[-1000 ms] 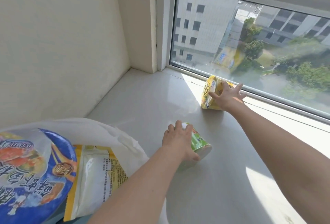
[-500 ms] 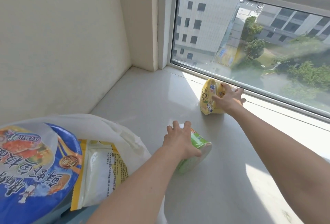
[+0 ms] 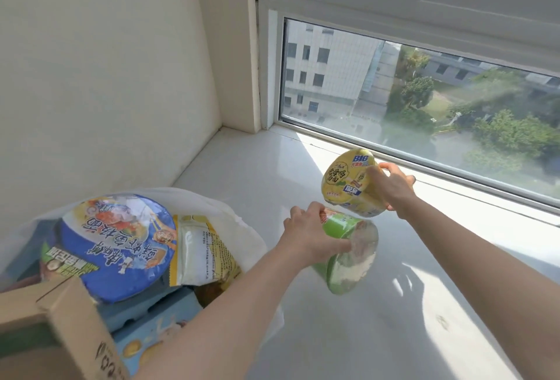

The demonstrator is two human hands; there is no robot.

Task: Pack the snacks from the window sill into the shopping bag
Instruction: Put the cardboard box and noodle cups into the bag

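Two cups in the air over the sill (image 3: 409,304), mid-frame! Left hand (image 3: 306,234) has its fingers curled round the green cup (image 3: 348,258); right hand (image 3: 394,189) wraps the yellow cup (image 3: 348,182) just above. The bag (image 3: 212,202), lower left, looks crammed, so a cup dropped on that pile could roll straight off.

Bright window (image 3: 424,101) sunlight, hard sill (image 3: 303,319) shadows, wide-angle edge warp

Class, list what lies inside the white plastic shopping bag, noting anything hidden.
Visible: a round blue noodle bowl, a yellow-and-white pouch, a green packet, pale blue cartons beneath. A brown cardboard box and the left forearm hide the rest.
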